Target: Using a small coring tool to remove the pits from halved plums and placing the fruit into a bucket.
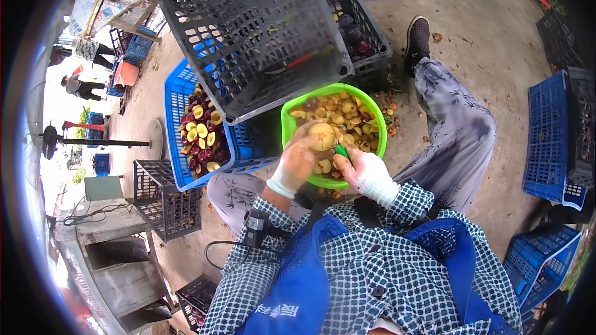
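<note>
Holding yellow fruit (323,137) btwn curled L fingers (302,141), R fingers (343,164) closed round green handle (341,151)

bright daylight (57,102) floods the left, a pedestal fan (105,142) standing on debris-dotted floor (506,102) near a grey stand (127,276)!

Pale-yellow fruit (323,136) in L hand (299,159), green-handled tool (341,151) in white-gloved R hand (367,172); lime-green basin (381,131) of yellow fruit pcs (349,110) beneath both. L of L hand, blue crate (171,130) w/ dk-red, yellow-faced fruit (202,131); beyond that hand, black crate (292,90). Nearer the body than either hand, dk-green-&-white check shirt (360,260), blue apron (310,273); R of R hand, grey-lilac trousers (460,130) w/ dark leaf print.
</note>
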`<action>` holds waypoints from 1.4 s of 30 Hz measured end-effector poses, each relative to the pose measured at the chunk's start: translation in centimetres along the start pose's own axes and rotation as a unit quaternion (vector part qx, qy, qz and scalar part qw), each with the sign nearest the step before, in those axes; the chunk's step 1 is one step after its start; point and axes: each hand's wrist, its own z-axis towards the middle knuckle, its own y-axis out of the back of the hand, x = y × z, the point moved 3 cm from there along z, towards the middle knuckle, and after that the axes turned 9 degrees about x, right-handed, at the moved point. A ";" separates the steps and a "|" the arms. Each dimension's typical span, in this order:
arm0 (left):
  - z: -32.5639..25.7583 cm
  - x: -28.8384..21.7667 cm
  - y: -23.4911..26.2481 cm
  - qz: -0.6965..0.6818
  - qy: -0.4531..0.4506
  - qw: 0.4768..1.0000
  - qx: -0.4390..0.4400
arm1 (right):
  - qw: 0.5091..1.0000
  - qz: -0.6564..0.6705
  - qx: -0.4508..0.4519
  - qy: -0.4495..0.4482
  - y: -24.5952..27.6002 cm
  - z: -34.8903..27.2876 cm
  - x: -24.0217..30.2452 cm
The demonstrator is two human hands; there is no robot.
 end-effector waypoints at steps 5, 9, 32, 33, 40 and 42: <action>-0.2 0.8 -2.1 0.028 -0.054 0.998 -0.033 | 0.999 -0.044 -0.023 0.005 -0.1 -0.2 0.3; 0.2 1.5 -1.6 0.032 -0.079 0.996 0.000 | 1.000 0.006 0.002 0.015 -0.2 -0.2 0.8; 1.1 1.1 -5.2 0.085 -0.100 0.989 -0.064 | 0.439 0.771 0.460 -0.042 -2.4 -1.5 1.5; 1.3 1.3 -5.7 0.022 -0.083 0.993 -0.078 | 0.431 0.778 0.456 -0.020 -2.4 -1.4 1.5; -1.2 -4.2 0.8 0.004 -0.136 0.982 -0.128 | 0.806 0.544 0.232 -0.027 0.2 -0.3 0.7; -4.7 -10.2 2.8 0.334 -0.284 0.853 -0.283 | 0.919 0.375 0.113 -0.045 0.5 0.4 0.1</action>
